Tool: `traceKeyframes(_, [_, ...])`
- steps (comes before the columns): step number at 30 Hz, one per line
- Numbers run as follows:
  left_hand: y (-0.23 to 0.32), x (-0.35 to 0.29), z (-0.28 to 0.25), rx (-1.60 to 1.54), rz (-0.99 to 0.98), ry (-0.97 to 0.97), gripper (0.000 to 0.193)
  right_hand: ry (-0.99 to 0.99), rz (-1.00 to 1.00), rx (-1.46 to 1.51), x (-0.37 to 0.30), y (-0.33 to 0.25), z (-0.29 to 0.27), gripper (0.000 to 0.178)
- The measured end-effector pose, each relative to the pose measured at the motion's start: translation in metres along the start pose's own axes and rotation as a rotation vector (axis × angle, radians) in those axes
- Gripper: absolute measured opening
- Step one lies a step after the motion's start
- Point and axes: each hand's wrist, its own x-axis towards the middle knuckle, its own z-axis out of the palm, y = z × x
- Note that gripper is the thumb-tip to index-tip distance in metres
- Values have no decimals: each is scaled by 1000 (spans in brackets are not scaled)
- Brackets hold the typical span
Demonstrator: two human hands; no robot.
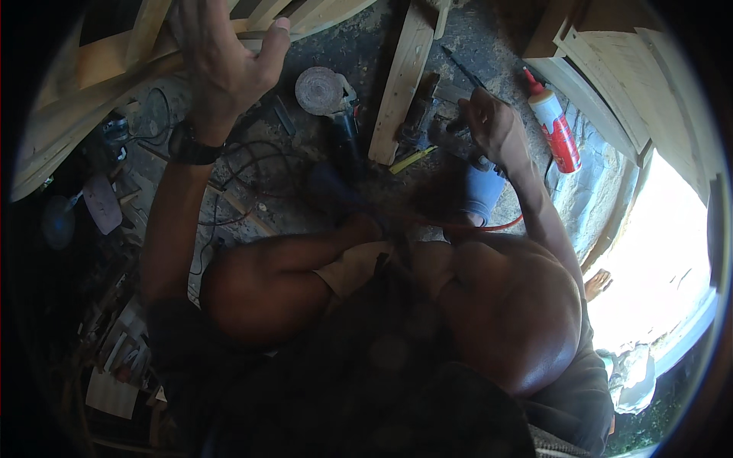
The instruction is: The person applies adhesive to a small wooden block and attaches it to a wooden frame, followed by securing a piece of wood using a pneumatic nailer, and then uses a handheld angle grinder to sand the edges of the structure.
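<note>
My left hand [229, 65] is raised at the upper left, beside a curved wooden frame [164, 57]. Its thumb sticks out and its fingers run out of the picture at the top; nothing shows in its grasp. My right hand [496, 130] is closed, with the fingers curled above a dark metal tool [454, 141] on the floor. What it holds, if anything, is hidden. A slim dark rod [463, 67] lies just beyond that hand. To its right is a white-and-red glue bottle [553, 126] with a red nozzle.
An angle grinder [336, 107] with a worn round disc lies ahead. Next to it is a wooden plank [402, 84]. A yellow strip [412, 159] lies by the plank's near end. An orange hose [500, 227] passes my foot. Dark cables [256, 156] tangle at left. Wooden panels [611, 80] stand at right.
</note>
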Motion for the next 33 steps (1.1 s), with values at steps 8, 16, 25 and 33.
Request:
traceKeyframes(8, [27, -132, 39, -394, -446, -141, 67, -224, -134, -478, -26, 58, 91, 51])
traceKeyframes(16, [31, -240, 76, -685, -1069, -473, 36, -220, -24, -278, -35, 7, 42, 46])
traceKeyframes(25, [18, -257, 70, -852, -1020, -1064, 44, -145, -208, -263, 43, -67, 34, 53])
traceKeyframes(33, [-81, -278, -81, -620, -1402, -954, 37, -1, -453, -306, 126, -72, 96, 43])
